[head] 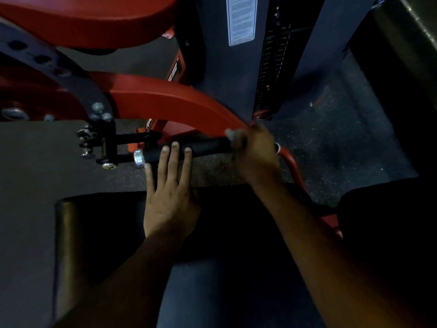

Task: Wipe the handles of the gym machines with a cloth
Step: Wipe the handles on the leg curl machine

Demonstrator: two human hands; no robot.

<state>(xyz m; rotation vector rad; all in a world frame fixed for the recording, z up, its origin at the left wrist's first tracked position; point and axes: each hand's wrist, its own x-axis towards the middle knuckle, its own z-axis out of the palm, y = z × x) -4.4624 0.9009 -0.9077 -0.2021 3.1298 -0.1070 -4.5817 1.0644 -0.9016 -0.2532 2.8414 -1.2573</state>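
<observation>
A black padded handle (208, 146) with a silver end cap (139, 157) runs left to right across the middle of the view, fixed to a red machine arm (170, 100). My left hand (170, 192) lies with straight fingers on the handle's left part, fingertips over its top. My right hand (255, 152) is blurred and grips the handle's right end. A pale bit of cloth (233, 134) shows at its fingers, pressed round the handle. Most of the cloth is hidden by the hand.
A red seat pad (89, 17) hangs at the upper left. The dark weight-stack tower (236, 67) with a white label stands behind the handle. A black bracket with bolts (104, 145) sits left of the handle. Speckled rubber floor (331, 138) spreads to the right.
</observation>
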